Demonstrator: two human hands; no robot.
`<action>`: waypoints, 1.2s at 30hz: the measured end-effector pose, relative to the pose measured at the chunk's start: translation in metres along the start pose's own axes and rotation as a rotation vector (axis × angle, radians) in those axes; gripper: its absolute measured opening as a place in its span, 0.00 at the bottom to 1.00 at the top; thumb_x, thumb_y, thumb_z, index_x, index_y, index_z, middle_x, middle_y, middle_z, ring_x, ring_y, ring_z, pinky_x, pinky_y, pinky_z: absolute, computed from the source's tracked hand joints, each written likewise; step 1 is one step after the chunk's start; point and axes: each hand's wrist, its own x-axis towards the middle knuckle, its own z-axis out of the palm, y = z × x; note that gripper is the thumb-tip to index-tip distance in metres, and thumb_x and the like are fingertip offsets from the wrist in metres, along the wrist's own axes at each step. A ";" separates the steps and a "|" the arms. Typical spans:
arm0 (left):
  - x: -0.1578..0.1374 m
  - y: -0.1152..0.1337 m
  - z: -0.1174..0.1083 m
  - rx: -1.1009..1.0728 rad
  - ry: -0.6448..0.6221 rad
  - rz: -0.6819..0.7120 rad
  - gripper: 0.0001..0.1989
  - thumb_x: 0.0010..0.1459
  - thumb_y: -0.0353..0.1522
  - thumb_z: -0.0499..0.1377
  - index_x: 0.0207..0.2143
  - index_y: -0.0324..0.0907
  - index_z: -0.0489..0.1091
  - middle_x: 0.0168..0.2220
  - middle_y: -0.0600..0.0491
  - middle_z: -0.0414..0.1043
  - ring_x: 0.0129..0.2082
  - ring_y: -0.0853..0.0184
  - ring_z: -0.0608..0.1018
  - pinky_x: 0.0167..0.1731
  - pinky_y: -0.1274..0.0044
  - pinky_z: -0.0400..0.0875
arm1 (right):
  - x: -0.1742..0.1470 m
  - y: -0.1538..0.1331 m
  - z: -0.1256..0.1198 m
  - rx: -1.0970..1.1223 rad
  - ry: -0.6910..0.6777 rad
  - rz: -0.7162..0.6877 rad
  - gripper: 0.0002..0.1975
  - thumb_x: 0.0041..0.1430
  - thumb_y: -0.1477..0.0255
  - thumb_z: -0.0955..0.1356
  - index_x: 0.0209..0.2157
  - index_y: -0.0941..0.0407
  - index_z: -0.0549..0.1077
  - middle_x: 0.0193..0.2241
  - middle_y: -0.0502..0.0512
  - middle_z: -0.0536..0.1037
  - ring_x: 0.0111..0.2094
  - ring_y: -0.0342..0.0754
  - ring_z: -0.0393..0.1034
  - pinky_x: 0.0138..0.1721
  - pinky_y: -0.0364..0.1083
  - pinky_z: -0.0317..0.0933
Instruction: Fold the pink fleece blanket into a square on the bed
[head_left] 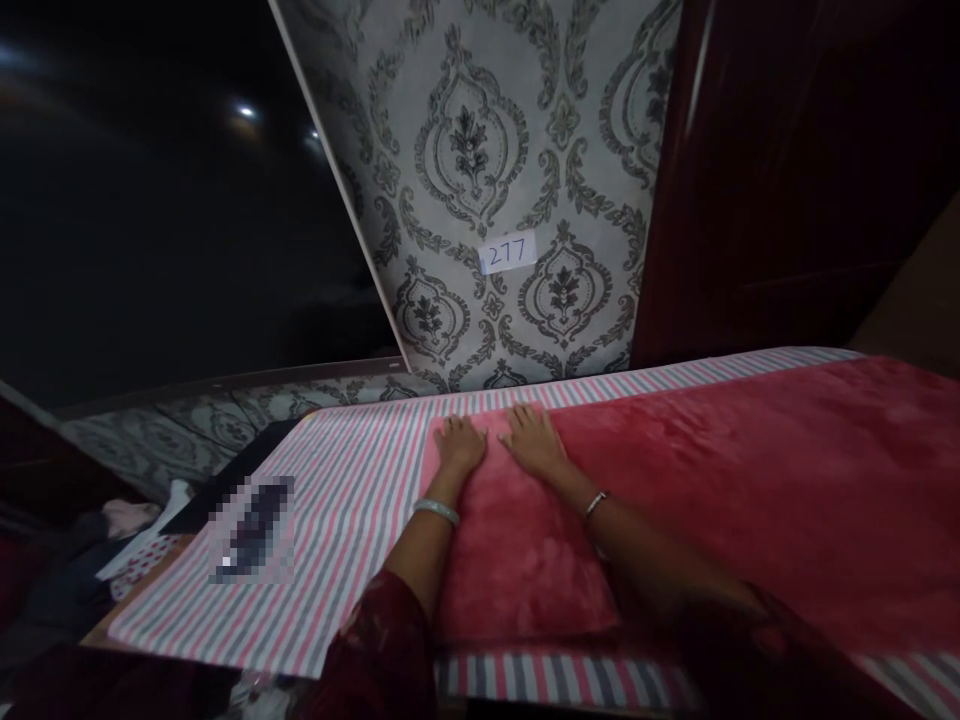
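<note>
A plush red blanket lies spread on a striped sheet, with its left end doubled over into a folded flap. My left hand rests palm down near the far left corner of this flap, fingers spread. Close by on its right, my right hand lies flat near the far right corner of the flap, its fingers also apart. Both palms touch the plush surface, and neither hand grips anything. A bracelet sits on each wrist.
Behind the table stands a patterned wall with a paper label reading 277. A large dark screen is at the left, a dark red panel at the right. A blurred-out dark object lies on the sheet. Clothes are heaped at lower left.
</note>
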 end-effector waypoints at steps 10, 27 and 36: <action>0.004 -0.022 0.042 0.188 0.069 0.045 0.34 0.69 0.45 0.41 0.68 0.31 0.56 0.69 0.35 0.55 0.71 0.50 0.55 0.68 0.55 0.44 | -0.004 0.017 0.033 0.002 0.001 -0.021 0.34 0.69 0.58 0.60 0.67 0.69 0.60 0.68 0.73 0.56 0.71 0.61 0.46 0.69 0.62 0.35; -0.003 -0.018 0.028 0.180 0.036 0.036 0.33 0.69 0.45 0.41 0.70 0.41 0.54 0.71 0.39 0.52 0.71 0.52 0.54 0.68 0.55 0.46 | -0.010 0.012 0.007 -0.013 -0.080 0.044 0.31 0.69 0.61 0.61 0.67 0.64 0.60 0.69 0.68 0.57 0.71 0.58 0.46 0.68 0.61 0.40; -0.003 -0.020 0.031 0.169 0.095 0.088 0.31 0.69 0.45 0.41 0.70 0.44 0.54 0.72 0.44 0.49 0.71 0.48 0.54 0.66 0.51 0.47 | 0.011 -0.005 -0.001 -0.052 0.001 0.031 0.25 0.71 0.70 0.56 0.66 0.57 0.62 0.69 0.62 0.58 0.70 0.56 0.47 0.68 0.60 0.39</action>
